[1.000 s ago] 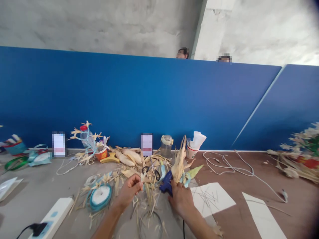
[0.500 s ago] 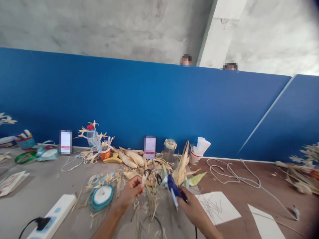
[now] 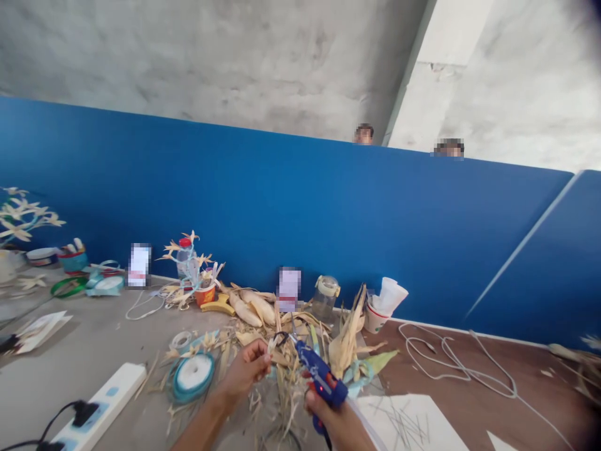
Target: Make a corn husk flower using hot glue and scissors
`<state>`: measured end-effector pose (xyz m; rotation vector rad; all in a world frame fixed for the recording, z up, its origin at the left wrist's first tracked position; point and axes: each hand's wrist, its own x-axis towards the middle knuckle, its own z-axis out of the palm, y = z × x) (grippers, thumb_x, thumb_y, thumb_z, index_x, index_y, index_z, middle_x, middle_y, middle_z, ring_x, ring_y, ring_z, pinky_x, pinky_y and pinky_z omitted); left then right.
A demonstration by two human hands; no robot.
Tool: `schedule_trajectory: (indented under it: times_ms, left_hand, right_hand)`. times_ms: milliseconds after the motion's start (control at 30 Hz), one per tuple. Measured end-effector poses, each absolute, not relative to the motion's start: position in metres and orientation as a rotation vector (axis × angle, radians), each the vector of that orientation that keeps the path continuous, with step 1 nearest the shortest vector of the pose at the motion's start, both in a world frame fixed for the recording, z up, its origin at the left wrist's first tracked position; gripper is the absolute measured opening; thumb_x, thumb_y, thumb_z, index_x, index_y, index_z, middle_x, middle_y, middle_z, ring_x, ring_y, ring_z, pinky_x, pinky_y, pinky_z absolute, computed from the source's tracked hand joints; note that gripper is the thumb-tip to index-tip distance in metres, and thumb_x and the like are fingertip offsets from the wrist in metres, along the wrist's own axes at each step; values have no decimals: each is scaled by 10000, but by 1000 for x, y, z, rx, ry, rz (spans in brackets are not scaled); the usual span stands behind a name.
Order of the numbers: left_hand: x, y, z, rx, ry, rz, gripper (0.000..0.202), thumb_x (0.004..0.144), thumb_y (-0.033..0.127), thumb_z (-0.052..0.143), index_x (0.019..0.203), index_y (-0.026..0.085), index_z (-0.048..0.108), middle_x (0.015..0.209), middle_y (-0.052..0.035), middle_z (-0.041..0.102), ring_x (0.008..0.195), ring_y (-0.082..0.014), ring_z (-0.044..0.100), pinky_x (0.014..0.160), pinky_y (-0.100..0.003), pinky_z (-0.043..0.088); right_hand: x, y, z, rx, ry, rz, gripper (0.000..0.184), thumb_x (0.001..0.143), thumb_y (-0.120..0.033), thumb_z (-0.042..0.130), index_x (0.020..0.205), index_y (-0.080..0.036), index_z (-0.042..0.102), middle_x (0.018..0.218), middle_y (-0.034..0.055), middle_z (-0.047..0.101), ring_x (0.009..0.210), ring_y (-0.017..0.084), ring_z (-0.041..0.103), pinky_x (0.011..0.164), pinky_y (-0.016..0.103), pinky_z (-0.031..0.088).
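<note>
My right hand [image 3: 339, 418] is wrapped round the handle of a blue hot glue gun [image 3: 319, 371], a small red light showing on its side. The gun's nozzle points up and left, near my left hand [image 3: 251, 368]. Between the pinched thumb and fingers of that left hand is a small pale piece of corn husk [image 3: 272, 345]. Beneath both hands lie loose husk scraps [image 3: 284, 391]. Scissors, partly hidden, rest just behind the husk piece. A roll of teal ribbon [image 3: 193, 374] lies to the left of my left hand.
A white power strip [image 3: 101, 407] with black plugs is at front left. Thin sticks lie on white paper [image 3: 422, 419] at right. Behind stand a clear jar [image 3: 325, 299], a paper cup [image 3: 375, 318], corn husks [image 3: 347, 344] and a phone [image 3: 289, 289]. A blue partition [image 3: 263, 194] closes the back.
The glue gun has turned from pointing away to pointing up and left, its nozzle closer to my left hand. The view has shifted slightly; my left hand keeps its pinch.
</note>
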<state>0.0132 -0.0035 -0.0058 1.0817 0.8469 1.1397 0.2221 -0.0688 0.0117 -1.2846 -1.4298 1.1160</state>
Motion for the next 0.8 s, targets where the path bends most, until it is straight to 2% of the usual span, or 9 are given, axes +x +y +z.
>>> schedule_trajectory:
  times_ms: [100, 200, 333, 467, 633, 800]
  left_hand:
    - [12, -3, -7, 1088, 845, 1158, 507, 561, 595, 765, 641, 187, 474, 474, 50, 542, 374, -41, 297, 424, -209, 146]
    - [10, -2, -10, 1100, 837, 1176, 484, 595, 580, 753, 637, 186, 473, 485, 48, 547, 380, -43, 304, 427, -212, 156]
    - [7, -1, -15, 1137, 848, 1171, 480, 610, 582, 743, 635, 187, 473, 474, 55, 526, 385, -50, 309, 435, -215, 165]
    - [4, -1, -17, 1150, 880, 1161, 462, 630, 572, 737, 652, 186, 484, 483, 62, 521, 397, -54, 300, 441, -217, 170]
    - [2, -3, -14, 1175, 893, 1134, 439, 653, 554, 731, 661, 183, 496, 503, 55, 520, 435, -64, 319, 462, -214, 199]
    - [1, -5, -12, 1161, 914, 1115, 431, 646, 542, 743, 680, 185, 504, 518, 54, 520, 457, -72, 326, 471, -211, 209]
  right_hand:
    - [211, -69, 9, -1298, -1445, 1174, 653, 640, -754, 574, 994, -211, 652, 764, 36, 637, 607, 174, 562, 575, 286, 490]
    - [204, -71, 2, -1354, -1421, 1177, 635, 637, -751, 572, 972, -222, 674, 784, 57, 669, 638, 211, 605, 570, 300, 501]
    - [203, -73, -6, -1412, -1407, 1080, 600, 637, -738, 574, 949, -238, 688, 899, 77, 706, 822, 271, 658, 718, 328, 531]
    - [204, -74, -6, -1447, -1436, 1053, 555, 680, -679, 564, 962, -216, 683, 965, 90, 714, 942, 286, 653, 849, 354, 508]
    - [204, -78, -1, -1469, -1483, 1034, 516, 729, -610, 552, 1015, -200, 676, 1014, 87, 708, 1003, 278, 633, 906, 358, 474]
    - [203, -80, 6, -1495, -1520, 1000, 500, 762, -584, 539, 1073, -214, 665, 1025, 58, 702, 999, 255, 627, 882, 321, 481]
